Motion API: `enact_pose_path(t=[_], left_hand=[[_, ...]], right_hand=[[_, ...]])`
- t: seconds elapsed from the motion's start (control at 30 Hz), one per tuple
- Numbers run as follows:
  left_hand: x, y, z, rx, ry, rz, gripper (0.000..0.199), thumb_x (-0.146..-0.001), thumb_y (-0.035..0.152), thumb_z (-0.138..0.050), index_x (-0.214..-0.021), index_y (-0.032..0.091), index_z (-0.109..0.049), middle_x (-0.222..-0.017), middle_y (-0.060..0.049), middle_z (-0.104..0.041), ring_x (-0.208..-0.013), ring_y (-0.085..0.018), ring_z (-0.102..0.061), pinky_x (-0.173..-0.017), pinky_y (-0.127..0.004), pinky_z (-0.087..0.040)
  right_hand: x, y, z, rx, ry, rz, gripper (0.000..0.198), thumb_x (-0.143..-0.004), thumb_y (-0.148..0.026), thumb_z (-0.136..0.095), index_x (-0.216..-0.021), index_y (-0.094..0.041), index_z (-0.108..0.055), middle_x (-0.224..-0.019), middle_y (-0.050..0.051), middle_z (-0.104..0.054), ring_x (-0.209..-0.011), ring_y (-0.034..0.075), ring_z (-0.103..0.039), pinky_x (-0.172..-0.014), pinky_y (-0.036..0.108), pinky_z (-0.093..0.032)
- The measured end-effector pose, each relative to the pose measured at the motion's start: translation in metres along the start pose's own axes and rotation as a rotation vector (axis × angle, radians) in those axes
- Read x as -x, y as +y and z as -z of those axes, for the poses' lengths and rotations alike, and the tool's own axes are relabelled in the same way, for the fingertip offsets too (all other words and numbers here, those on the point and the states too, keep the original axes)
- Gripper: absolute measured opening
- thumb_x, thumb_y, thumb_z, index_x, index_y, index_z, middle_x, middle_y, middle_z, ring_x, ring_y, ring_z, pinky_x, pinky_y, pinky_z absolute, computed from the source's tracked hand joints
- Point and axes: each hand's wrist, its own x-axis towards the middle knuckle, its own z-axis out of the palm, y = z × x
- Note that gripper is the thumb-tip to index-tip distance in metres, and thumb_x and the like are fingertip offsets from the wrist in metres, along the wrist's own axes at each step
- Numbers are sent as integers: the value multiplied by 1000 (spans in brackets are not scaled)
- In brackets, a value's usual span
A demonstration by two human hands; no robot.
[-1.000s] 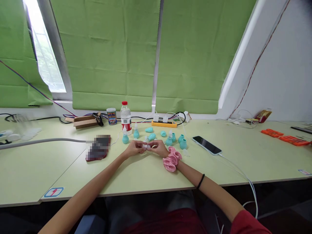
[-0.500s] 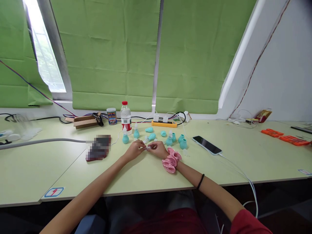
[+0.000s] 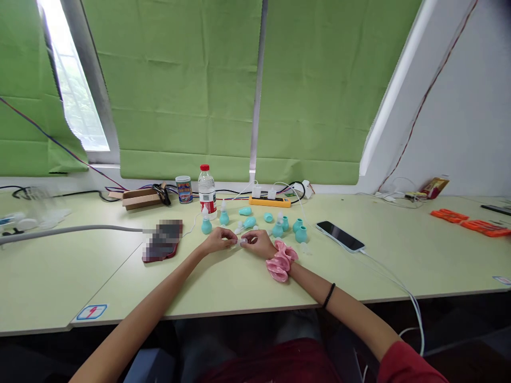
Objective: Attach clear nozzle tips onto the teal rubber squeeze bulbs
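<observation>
My left hand (image 3: pixel 217 240) and my right hand (image 3: pixel 259 244) meet just above the table, fingertips pinched from both sides on a small clear plastic piece (image 3: pixel 241 241). It looks like a nozzle part; its exact shape is too small to tell. Behind and beside the hands are several turquoise squeeze bulbs. One bulb with a clear tip (image 3: pixel 206 226) stands left of my left hand, another tipped bulb (image 3: pixel 224 217) behind it. An open-necked bulb (image 3: pixel 301 234) stands to the right, and one bulb (image 3: pixel 249 222) lies on its side behind my fingers. Loose clear pieces (image 3: pixel 305 248) lie near the pink scrunchie (image 3: pixel 280 261).
A red-capped bottle (image 3: pixel 207 192), a can (image 3: pixel 184 190), an open cardboard box (image 3: pixel 140 199) and a yellow power strip (image 3: pixel 270 202) line the back. A charging phone (image 3: pixel 340 236) lies right, a pixelated dark red device (image 3: pixel 163 241) left. Orange pieces (image 3: pixel 485 227) lie far right.
My left hand has shifted slightly and its fingers have opened a little around the clear piece. My right hand is nearly still. The view has moved slightly.
</observation>
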Motion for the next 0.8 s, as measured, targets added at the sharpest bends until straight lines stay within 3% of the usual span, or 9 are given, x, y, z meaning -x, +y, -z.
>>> enact_pose_path(t=[0.27,0.43,0.67,0.8], left_hand=[[1,3,3,96,101,-14,23,-59,30,-65,-71,10,-62,-71,-7,-63,-66,-15,-57,-63,-27,-47],[-1,-1,1,81,149,-51,30,-58,24,-66,-85,10,-64,-79,-9,-66,-76,-19,-59,-72,-29,-47],[2,6,-3,13,159,-13,20,-58,26,-64,-71,11,-68,-78,-9,-67,-76,-21,-61,-71,-29,-48],[0,2,-7,46,173,29,25,-54,25,-67,-73,9,-67,-77,-10,-67,-72,-21,-62,-68,-31,-50]], right_hand=[[0,2,0,24,-15,3,21,-60,-24,-60,-75,-11,-66,-62,3,-61,-53,9,-52,-49,19,-43],[0,1,1,24,-24,25,20,-60,-24,-60,-75,-12,-66,-62,3,-61,-53,10,-52,-49,19,-43],[1,0,1,2,-31,17,20,-60,-24,-60,-74,-11,-65,-60,2,-59,-52,9,-50,-47,18,-41],[1,-1,1,-5,-36,15,19,-61,-24,-60,-74,-11,-65,-60,3,-60,-52,9,-51,-48,18,-42]])
